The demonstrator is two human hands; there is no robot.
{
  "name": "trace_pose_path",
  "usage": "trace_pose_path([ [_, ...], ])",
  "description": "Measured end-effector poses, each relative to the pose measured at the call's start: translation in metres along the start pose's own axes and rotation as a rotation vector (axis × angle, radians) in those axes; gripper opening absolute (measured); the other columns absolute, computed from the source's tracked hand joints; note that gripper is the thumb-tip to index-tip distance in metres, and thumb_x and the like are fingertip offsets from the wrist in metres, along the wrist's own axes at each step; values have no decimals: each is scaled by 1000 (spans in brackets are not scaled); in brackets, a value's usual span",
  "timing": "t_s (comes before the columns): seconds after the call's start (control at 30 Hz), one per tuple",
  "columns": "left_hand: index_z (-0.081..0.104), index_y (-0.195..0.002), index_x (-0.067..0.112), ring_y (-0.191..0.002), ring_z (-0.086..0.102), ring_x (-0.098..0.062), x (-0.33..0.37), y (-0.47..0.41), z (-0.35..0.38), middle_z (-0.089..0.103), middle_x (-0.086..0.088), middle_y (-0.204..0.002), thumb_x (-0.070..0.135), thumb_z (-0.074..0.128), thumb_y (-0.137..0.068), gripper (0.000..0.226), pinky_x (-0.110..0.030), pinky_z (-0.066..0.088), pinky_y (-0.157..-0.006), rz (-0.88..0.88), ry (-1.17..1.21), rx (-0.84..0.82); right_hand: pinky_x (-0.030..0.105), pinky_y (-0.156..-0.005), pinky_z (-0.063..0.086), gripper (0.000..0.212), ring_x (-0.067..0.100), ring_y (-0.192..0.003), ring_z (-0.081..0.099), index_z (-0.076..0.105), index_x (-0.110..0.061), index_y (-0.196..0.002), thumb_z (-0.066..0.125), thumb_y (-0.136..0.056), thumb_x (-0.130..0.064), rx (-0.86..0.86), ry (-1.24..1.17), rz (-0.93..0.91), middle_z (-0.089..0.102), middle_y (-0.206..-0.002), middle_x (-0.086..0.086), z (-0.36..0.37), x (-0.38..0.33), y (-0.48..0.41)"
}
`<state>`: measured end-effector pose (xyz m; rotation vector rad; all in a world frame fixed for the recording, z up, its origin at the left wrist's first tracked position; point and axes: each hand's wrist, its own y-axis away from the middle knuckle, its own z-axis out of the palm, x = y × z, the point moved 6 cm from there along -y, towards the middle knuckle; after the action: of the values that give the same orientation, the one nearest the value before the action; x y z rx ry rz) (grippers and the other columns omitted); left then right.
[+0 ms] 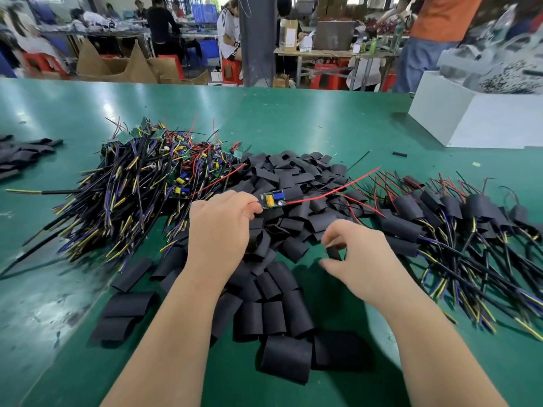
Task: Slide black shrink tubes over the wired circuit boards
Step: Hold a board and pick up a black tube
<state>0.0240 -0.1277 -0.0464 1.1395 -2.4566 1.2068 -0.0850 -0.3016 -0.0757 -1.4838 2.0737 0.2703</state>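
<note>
Green table [293, 118], left hand [219, 227] gripping board [273, 198]

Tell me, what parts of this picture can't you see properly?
- Head view: the shrink tube in the right hand is mostly covered by the fingers.
- The left hand hides where it grips the circuit board.
- Boards deep in the wire pile are buried under wires.
- The contents on the white box, top right, are blurred and cut off by the edge.

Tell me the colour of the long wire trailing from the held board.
Red wire, clearest in the head view.
</note>
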Motion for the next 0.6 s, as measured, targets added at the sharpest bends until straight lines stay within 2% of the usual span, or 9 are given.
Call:
trace_pose_path([
  [0.1,71,-86,18,-77,62,-22,-3,-1,-4,66,6,-77,13,50,-89,21,-47,40,-78,0,30,7,10,-62,31,48,-9,-72,48,56,-28,-117,73,-76,-11,-61,-24,-39,62,-100,-11,9,1,-1],
  [0.17,71,-86,15,-77,64,-23,-6,-2,-4,68,4,-77,11,51,-89,21,-52,44,-77,17,57,-2,2,-65,30,54,-15,-69,46,56,-29,-123,71,-76,-8,-93,-37,-112,60,-103,-14,17,-8,0],
  [0.27,72,-86,12,-76,65,-25,-11,-3,-6,69,1,-77,13,51,-89,21,-56,47,-76,14,110,-3,2,-68,31,47,-11,-77,47,63,-33,-113,71,-73,-9,-183,-81,-186,57,-101,-17,30,-21,3],
  [0.33,72,-87,13,-77,65,-25,-14,-3,-6,69,1,-77,16,50,-89,22,-56,47,-78,-3,121,-5,6,-60,34,43,-8,-62,49,65,-34,-106,72,-71,-10,-288,-150,-193,55,-84,-17,39,-24,6],
  [0.4,72,-88,14,-77,64,-24,-16,-3,-6,69,1,-77,18,50,-89,22,-56,47,-78,-10,122,-9,8,-53,36,52,-2,-49,47,62,-36,-115,71,-71,-9,-357,-220,-158,54,-72,-17,44,-21,7],
  [0.5,72,-88,14,-77,64,-24,-18,-3,-5,69,1,-76,18,50,-89,23,-56,47,-79,-18,142,-10,10,-66,43,70,-3,-56,50,50,-36,-134,78,-73,-16,-315,-257,-73,63,-102,-9,38,-9,4],
  [0.53,72,-89,14,-77,64,-24,-19,-3,-5,69,1,-76,18,50,-89,23,-56,47,-80,-17,151,-10,11,-73,45,67,-6,-66,54,53,-34,-131,81,-72,-19,-273,-264,-46,65,-107,-7,32,-5,2],
  [0.6,72,-89,14,-76,64,-22,-18,-2,-6,69,3,-75,19,51,-89,22,-56,48,-78,-2,168,-16,10,-79,46,47,-4,-78,61,65,-28,-114,83,-71,-18,-98,-391,18,71,-103,-5,11,5,-4],
])
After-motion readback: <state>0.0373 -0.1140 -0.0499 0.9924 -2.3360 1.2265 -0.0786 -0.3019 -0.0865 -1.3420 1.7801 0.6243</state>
